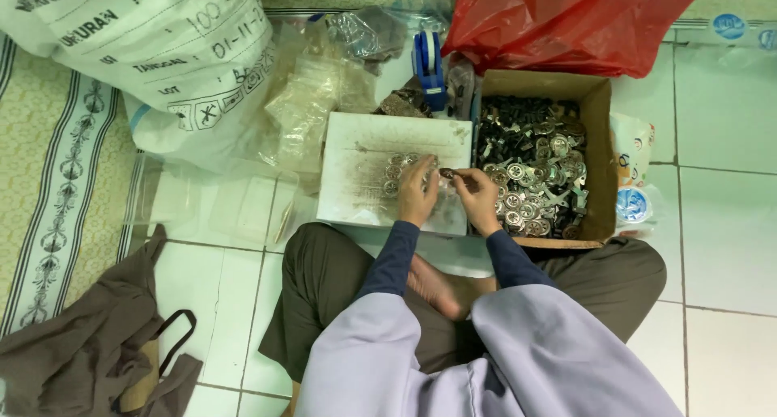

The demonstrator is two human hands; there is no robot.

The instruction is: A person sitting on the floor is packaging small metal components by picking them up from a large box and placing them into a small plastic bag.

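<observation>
Metal disc, small and dark, is pinched between right hand and left hand fingers above white board w/ loose discs; slack pinch risks dropping it, approx. toward cardboard box.

Big white sack top left. Red plastic bag top right. Blue tape roller between. Brown cloth on floor, bottom left.

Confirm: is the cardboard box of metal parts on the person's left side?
No, the cardboard box sits beside the right hand, to the right of the white board.
</observation>
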